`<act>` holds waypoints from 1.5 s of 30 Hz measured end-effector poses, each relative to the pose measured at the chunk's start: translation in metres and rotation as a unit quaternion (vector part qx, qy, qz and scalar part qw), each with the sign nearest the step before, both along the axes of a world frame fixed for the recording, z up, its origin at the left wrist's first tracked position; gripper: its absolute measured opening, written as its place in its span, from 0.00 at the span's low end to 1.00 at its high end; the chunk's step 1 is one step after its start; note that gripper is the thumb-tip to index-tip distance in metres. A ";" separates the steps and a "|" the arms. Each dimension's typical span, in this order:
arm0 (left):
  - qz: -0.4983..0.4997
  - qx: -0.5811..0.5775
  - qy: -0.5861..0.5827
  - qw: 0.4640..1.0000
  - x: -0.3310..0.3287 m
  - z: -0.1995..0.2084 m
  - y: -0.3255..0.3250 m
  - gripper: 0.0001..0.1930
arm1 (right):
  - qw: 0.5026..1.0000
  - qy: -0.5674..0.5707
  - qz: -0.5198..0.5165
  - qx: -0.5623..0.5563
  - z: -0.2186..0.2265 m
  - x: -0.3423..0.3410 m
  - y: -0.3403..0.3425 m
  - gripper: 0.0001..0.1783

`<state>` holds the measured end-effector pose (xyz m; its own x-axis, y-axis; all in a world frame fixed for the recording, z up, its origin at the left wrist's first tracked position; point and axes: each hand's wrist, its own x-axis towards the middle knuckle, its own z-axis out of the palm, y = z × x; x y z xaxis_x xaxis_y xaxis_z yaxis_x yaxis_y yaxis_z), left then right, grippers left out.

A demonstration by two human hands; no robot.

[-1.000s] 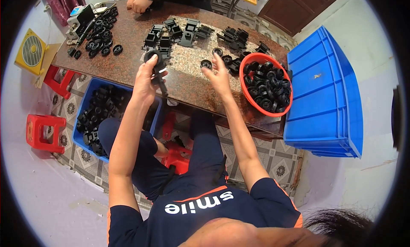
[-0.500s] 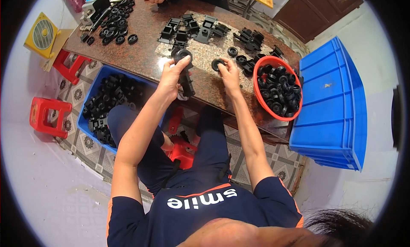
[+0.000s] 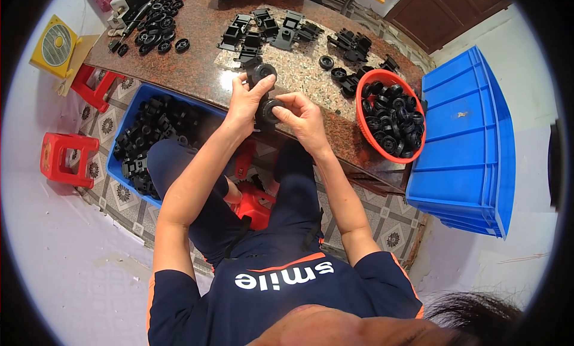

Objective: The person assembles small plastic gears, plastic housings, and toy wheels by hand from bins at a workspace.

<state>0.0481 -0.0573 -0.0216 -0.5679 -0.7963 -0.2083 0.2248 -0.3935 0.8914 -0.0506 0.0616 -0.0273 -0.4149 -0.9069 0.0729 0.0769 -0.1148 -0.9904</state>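
My left hand is closed around a black toy vehicle chassis, held over the near edge of the table. One black wheel sits on the chassis's far end, under my left thumb. With my right hand I pinch another black wheel against the near end of the chassis. Whether this wheel is seated on an axle cannot be seen. My fingers hide much of the chassis body. Several black chassis pieces lie farther back on the table, and a few loose wheels rest to the right of my hands.
A red basket of black wheels stands on the table's right end, beside stacked blue crates. More wheels are piled at the far left. A blue bin of black parts sits by my left leg, near a red stool.
My right hand has moved left, bringing its wheel from over the table to the chassis in my left hand. The left hand has shifted only slightly.
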 end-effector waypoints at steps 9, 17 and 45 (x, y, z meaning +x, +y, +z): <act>-0.091 0.070 0.032 0.993 -0.002 -0.006 0.002 0.35 | 0.996 -0.084 -0.023 0.003 -0.004 0.002 0.004 0.11; -0.162 -0.013 0.085 0.983 0.001 -0.001 0.011 0.54 | 0.991 -0.069 -0.095 -0.057 -0.011 -0.010 0.011 0.23; -0.517 0.308 0.370 0.707 0.023 -0.017 -0.001 0.46 | 0.785 0.604 0.028 -0.133 0.034 -0.024 0.021 0.40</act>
<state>0.0710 -0.0579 -0.0386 -0.9152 0.2378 0.3253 -0.1521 -0.9514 0.2677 -0.0747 0.0825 0.0072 0.1434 -0.8070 0.5729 -0.8879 -0.3606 -0.2857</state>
